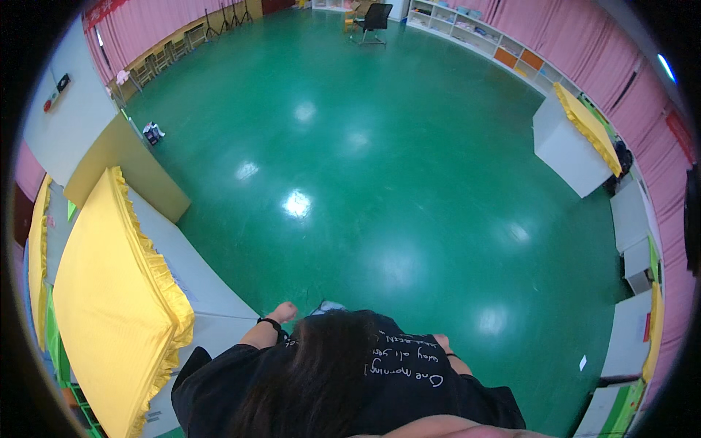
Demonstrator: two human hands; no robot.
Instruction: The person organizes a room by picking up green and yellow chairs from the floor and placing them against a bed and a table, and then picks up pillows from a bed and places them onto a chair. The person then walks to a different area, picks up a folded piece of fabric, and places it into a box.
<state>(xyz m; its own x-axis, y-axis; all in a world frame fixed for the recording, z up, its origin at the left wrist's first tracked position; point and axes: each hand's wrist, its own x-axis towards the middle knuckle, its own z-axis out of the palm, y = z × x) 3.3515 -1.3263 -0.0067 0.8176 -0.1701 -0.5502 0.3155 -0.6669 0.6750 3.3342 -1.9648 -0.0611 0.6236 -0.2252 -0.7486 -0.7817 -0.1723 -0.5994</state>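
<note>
My left hand is low in the view, left of my body, with a dark band round its wrist. It looks rounded with the fingers curled in, and whatever it may hold is hidden. Just right of it, a small pale grey object shows past the edge of my black shirt; its kind is unclear. Only a bit of my right hand shows beside the shirt, a dark band at that wrist too. The fingers of that hand are hidden.
Close on my left stands a white cabinet with a yellow ruffled cover. Another covered cabinet is far right, with low white units along that side. A black chair stands at the back on the green floor.
</note>
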